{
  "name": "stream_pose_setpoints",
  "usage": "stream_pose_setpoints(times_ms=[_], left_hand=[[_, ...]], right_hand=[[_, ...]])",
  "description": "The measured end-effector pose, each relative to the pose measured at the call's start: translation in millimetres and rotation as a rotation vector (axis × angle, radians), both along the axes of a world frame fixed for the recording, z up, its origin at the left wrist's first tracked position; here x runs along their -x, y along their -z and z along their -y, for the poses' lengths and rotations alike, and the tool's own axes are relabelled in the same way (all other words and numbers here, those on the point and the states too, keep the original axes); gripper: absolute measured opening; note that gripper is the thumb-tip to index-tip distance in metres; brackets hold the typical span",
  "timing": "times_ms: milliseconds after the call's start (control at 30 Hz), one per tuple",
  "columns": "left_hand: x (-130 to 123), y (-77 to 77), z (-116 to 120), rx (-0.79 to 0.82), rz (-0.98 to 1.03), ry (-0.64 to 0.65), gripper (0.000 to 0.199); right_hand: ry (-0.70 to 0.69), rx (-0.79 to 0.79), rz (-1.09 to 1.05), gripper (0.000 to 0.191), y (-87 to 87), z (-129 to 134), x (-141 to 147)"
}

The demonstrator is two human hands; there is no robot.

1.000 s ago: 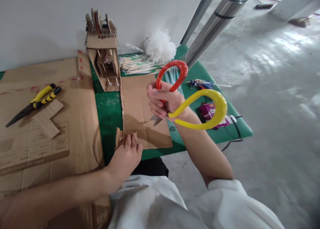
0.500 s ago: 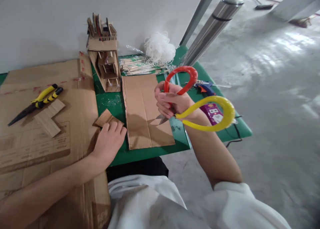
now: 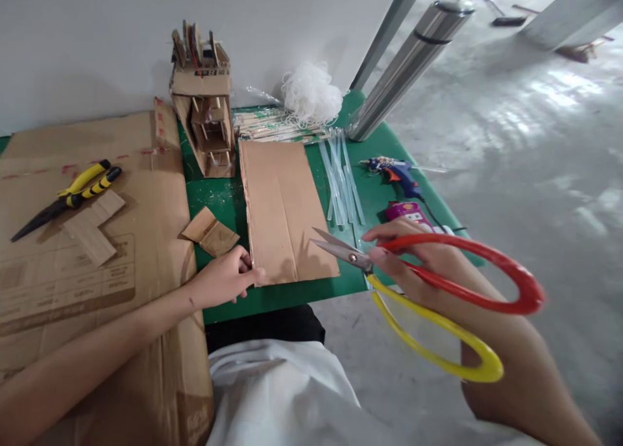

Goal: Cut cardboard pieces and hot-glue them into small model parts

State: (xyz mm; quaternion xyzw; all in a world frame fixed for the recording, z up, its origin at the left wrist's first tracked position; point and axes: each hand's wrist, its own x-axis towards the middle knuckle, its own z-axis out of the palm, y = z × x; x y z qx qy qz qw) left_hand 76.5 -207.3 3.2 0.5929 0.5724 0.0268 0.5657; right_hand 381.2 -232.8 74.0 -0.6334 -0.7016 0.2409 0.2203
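My right hand (image 3: 409,258) holds a pair of scissors (image 3: 361,259) with one red and one yellow handle. The blades are slightly parted, and their tips point left above the cardboard sheet (image 3: 277,202). At that sheet's near left corner, my left hand (image 3: 228,278) pinches the edge, thumb on top and the other fingers curled at or below the edge. Just behind the left hand lies a small creased cardboard piece (image 3: 211,232). The sheet lies flat on the green table (image 3: 217,202).
Long-nose pliers (image 3: 73,196) and a wooden piece (image 3: 95,228) rest on a large cardboard (image 3: 160,251). Behind stand a cardboard model (image 3: 202,102), wooden sticks (image 3: 272,126) and white rubber bands (image 3: 312,95). To the right are glue sticks (image 3: 341,180), a glue gun (image 3: 399,173) and a steel flask (image 3: 413,69).
My right hand has moved right and nearer, turning the scissors so the blades point left. My left hand has left the small cardboard piece and taken the sheet's near left corner.
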Motion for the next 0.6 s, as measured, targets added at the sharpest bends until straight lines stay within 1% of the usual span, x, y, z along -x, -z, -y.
stream_pose_setpoints(times_ms=[33, 100, 167, 200, 233, 300, 400, 467, 533, 600], left_hand=[[-2.5, 2.7, -1.1, 0.058, 0.077, -0.056, 0.040], [-7.2, 7.5, -3.0, 0.077, 0.180, -0.104, 0.042], [-9.6, 10.8, -4.6, 0.029, 0.212, -0.091, 0.040], [-9.7, 11.8, -5.1, 0.001, 0.206, -0.072, 0.039], [-9.1, 12.4, -5.6, -0.023, 0.192, -0.054, 0.037], [-6.6, 12.8, -5.6, -0.052, 0.155, -0.023, 0.034], [-2.8, 11.8, -3.5, -0.071, 0.111, 0.003, 0.033], [-1.5, 10.0, -1.2, -0.080, 0.098, -0.004, 0.037], [-0.9, 7.6, 1.1, -0.104, 0.081, -0.024, 0.044], [-0.6, 4.9, 2.7, -0.174, 0.052, -0.045, 0.046]], right_hand=[[0.019, 0.019, -0.016, 0.024, 4.0, 5.4, -4.5], [0.056, 0.059, -0.079, 0.021, 14.4, 13.9, -12.7], [0.119, 0.067, -0.152, 0.019, 26.5, 19.1, -18.6], [0.143, 0.047, -0.192, 0.018, 32.5, 20.6, -20.1], [0.145, 0.014, -0.235, 0.016, 38.1, 21.4, -20.5], [0.100, -0.100, -0.335, 0.014, 46.9, 21.2, -17.7], [0.034, -0.286, -0.514, 0.023, 54.9, 17.2, -6.9], [0.017, -0.352, -0.653, 0.031, 58.7, 13.1, 0.8], [0.014, -0.396, -0.769, 0.034, 62.4, 9.1, 6.6], [0.020, -0.411, -0.815, 0.034, 65.2, 5.8, 10.5]])
